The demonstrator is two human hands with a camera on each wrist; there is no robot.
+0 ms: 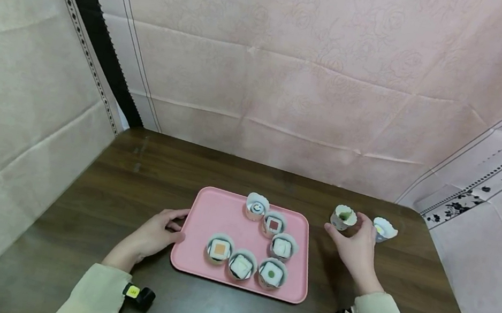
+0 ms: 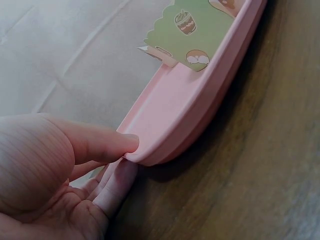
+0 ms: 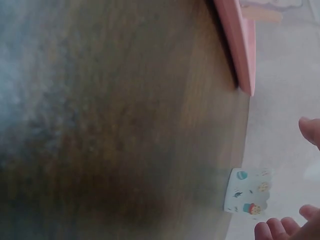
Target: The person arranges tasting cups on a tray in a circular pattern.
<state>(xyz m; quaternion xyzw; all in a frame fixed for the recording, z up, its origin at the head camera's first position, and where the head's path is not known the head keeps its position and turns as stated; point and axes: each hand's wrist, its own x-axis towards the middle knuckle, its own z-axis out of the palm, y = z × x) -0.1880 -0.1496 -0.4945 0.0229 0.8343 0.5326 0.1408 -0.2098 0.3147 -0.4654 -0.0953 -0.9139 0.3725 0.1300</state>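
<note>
Brown table (image 1: 155,175) holds pink tray (image 1: 223,214), left edge pinched by left hand (image 1: 154,234); right hand (image 1: 356,248) spreads beside cup (image 1: 340,222) near far edge.

six cups (image 1: 272,273) on pink tray (image 1: 222,217), two at right

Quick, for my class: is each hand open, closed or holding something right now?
Left hand: closed, pinching the edge of the pink tray.
Right hand: open at a paper cup, no grip visible.
</note>
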